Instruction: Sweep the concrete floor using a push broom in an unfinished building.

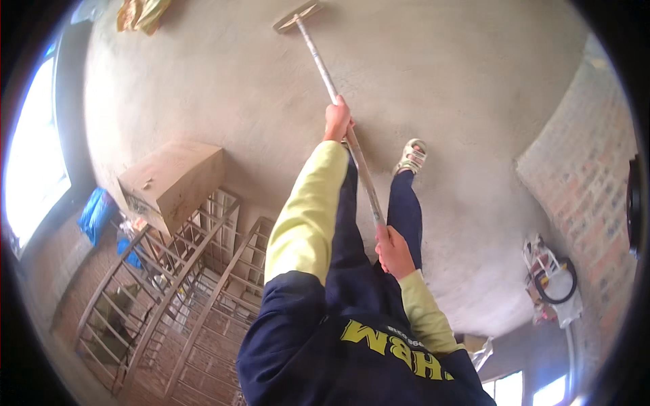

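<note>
A long pale pole (316, 55) with a wide, flat head (298, 17) slants from my waist to the far floor. The head rests on the dusty grey floor (460, 74); whether it is a push broom or a float I cannot tell. My left hand (337, 120) is wrapped round the pole about midway, arm stretched forward. Closer to my body, my right hand (395, 252) grips the pole near its upper end. My right foot, in a light sandal (412, 157), stands to the right of the pole. My left foot is mostly hidden behind my left hand and the pole.
To the left, a large dusty cardboard box (179, 179) sits against metal frames (183, 304) with several bars. Blue plastic (97, 215) lies by the window (37, 155). A crumpled yellowish sack (142, 15) lies far left. Right, a brick wall (582, 162) rises beside a wheeled item (555, 279).
</note>
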Demonstrator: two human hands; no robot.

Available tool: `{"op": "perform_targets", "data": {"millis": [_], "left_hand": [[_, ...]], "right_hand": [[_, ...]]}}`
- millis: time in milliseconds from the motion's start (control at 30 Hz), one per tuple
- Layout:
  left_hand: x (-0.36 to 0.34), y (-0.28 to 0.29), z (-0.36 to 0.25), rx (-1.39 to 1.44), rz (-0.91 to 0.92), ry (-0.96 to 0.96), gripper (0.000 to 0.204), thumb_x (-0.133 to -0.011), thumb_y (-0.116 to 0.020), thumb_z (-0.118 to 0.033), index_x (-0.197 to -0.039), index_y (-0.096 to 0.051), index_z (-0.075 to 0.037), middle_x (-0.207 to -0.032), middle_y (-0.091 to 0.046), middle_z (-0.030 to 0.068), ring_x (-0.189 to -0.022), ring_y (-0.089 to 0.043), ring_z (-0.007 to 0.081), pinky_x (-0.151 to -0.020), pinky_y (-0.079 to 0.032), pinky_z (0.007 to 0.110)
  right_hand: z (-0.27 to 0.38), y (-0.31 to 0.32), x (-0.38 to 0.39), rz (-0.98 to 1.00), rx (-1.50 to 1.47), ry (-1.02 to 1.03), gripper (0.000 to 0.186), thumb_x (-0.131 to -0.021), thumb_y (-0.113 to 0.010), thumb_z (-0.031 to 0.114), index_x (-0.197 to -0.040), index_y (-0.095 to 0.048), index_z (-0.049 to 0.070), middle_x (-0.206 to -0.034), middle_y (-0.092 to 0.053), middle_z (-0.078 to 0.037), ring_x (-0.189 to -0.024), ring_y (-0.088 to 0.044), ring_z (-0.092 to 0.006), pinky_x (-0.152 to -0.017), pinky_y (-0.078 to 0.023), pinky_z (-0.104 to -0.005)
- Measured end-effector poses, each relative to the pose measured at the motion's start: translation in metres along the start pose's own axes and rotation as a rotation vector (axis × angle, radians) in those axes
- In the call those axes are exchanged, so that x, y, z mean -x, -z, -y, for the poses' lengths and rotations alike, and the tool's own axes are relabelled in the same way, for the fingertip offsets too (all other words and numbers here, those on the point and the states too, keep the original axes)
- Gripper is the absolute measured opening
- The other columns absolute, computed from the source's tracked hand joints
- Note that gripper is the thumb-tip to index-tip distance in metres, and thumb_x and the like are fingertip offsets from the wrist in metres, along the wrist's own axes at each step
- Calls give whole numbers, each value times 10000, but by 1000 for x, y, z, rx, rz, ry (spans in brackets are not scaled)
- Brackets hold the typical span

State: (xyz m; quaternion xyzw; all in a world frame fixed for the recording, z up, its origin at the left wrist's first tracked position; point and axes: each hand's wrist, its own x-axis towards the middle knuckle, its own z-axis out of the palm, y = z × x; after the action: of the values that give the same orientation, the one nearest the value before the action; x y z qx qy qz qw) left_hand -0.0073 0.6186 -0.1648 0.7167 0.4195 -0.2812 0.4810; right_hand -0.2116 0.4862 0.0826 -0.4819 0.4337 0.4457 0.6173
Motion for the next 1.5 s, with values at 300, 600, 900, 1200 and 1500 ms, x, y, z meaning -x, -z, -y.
{"op": "perform_targets", "data": {"millis": [300, 600, 900, 1200, 1500], "left_hand": [[217, -82, 98, -249, 195, 219, 511, -859, -359, -379, -687, -502, 81, -579, -540, 218, -458, -570, 292, -413, -454, 392], [-15, -97, -96, -339, -9, -99, 558, -861, -326, -419, -596, -532, 26, -467, -511, 109, -450, -560, 234, -415, -443, 350], [246, -172, 50, -191, 396, 77, 519, -851, -364, -435, -706, -462, 53, -508, -517, 140, -429, -546, 248, -404, -437, 352], [160, -231, 39, -195, -108, -113, 537, -848, -385, -430, -564, -473, 17, -474, -473, 97, -407, -505, 204, -354, -365, 347], [-121, -155, -304, 154, -163, -144, 515, -845, -415, -366, -569, -503, 60, -459, -500, 129, -431, -547, 232, -412, -424, 351]], "right_hand": [[-162, 66, 139, -313, 381, 27, 284, -875, -375, 290, -711, -471, 79, -508, -399, 16, -436, -396, -67, -393, -312, -229], [43, 35, -52, -34, -113, 112, 379, -870, -360, 392, -735, -422, 43, -469, -396, -20, -307, -393, -115, -295, -316, -255], [-126, 130, 164, -401, 222, -172, 299, -832, -411, 291, -813, -501, 7, -649, -523, -206, -669, -524, -363, -584, -398, -434], [-37, 207, 104, -274, 488, 4, 403, -837, -398, 377, -807, -522, -5, -695, -545, -222, -722, -547, -374, -624, -417, -422], [344, 134, -92, -121, 645, 245, 428, -859, -358, 395, -851, -505, -6, -516, -475, -112, -372, -480, -194, -364, -388, -336]]}}
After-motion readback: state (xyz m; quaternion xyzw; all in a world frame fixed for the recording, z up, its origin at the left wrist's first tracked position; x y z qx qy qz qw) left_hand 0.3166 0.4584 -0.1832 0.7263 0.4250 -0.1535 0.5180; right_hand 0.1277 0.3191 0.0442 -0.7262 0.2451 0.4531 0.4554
